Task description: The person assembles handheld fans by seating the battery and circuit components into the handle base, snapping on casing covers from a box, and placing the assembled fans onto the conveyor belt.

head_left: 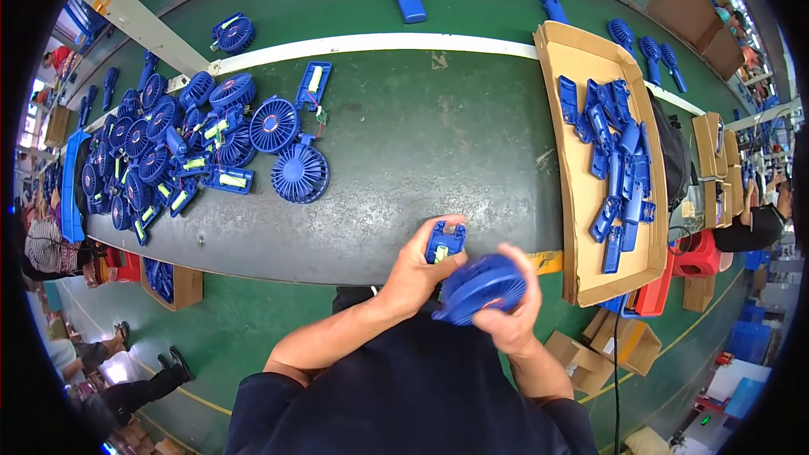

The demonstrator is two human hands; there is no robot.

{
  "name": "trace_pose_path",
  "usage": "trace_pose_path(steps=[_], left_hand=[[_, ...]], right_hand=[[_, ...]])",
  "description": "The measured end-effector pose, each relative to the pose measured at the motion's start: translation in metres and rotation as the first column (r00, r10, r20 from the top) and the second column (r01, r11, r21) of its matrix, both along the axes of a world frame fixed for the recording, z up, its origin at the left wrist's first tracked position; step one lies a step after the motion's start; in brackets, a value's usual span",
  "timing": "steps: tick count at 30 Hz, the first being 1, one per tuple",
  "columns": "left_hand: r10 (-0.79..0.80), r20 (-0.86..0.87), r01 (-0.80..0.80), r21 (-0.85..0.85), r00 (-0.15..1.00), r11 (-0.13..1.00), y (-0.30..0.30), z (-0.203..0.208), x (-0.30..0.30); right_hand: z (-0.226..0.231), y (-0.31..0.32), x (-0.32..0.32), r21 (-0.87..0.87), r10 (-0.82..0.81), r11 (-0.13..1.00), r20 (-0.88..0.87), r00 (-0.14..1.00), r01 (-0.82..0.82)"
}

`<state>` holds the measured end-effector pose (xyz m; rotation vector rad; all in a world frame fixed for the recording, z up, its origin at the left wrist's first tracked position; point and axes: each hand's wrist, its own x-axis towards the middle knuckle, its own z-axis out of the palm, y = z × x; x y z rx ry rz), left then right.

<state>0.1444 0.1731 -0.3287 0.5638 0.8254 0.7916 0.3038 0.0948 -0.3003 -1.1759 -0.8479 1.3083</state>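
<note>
Gripping away here — your left hand [411, 276]'s clamped on a blue fan-handle shell [445, 239], your right hand [516, 322]'s wrapped round a blue fan head [480, 288] — near the counter [438, 160].

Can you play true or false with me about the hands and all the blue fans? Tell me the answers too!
1. The right hand holds a round blue fan. True.
2. The left hand is empty. False: its fingers hold a blue case.
3. The big pile of fans is at the right end of the table. False: it is at the left end.
4. The cardboard tray has blue parts in it. True.
5. The fans past the white rail are yellow. False: they are blue, like this one with a handle.
</note>
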Motion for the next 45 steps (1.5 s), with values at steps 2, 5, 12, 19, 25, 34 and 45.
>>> trace_pose_path(steps=[2,5,12,19,25,34,45], left_hand=[[-0.061,-0.119,0.080,0.164,0.991,0.983,-0.006,0.003,-0.004],[-0.127,-0.167,0.166,0.245,0.978,0.955,-0.011,-0.003,-0.008],[-0.300,-0.119,0.316,0.151,0.946,0.937,-0.009,-0.007,-0.012],[-0.340,-0.140,0.361,0.180,0.930,0.915,-0.006,-0.012,-0.013],[-0.451,-0.093,0.460,0.124,0.888,0.879,-0.002,-0.015,-0.020],[-0.365,-0.063,0.370,0.107,0.929,0.923,-0.004,-0.011,-0.019],[-0.080,0.217,0.135,-0.251,0.973,0.958,0.008,-0.003,-0.025]], right_hand=[[-0.006,0.011,0.009,0.012,-0.176,0.984,0.065,0.982,0.176],[0.002,0.040,0.014,0.023,-0.239,0.971,0.089,0.967,0.237],[-0.014,0.056,0.021,-0.016,-0.135,0.990,0.152,0.979,0.139],[-0.011,0.070,0.027,-0.061,0.012,0.998,0.261,0.965,0.004],[-0.002,0.081,0.031,-0.190,0.189,0.971,0.244,0.951,-0.144],[-0.012,0.081,0.027,-0.069,0.154,0.987,0.196,0.968,-0.143],[-0.021,0.034,0.030,0.494,-0.242,0.779,0.805,0.542,-0.387]])
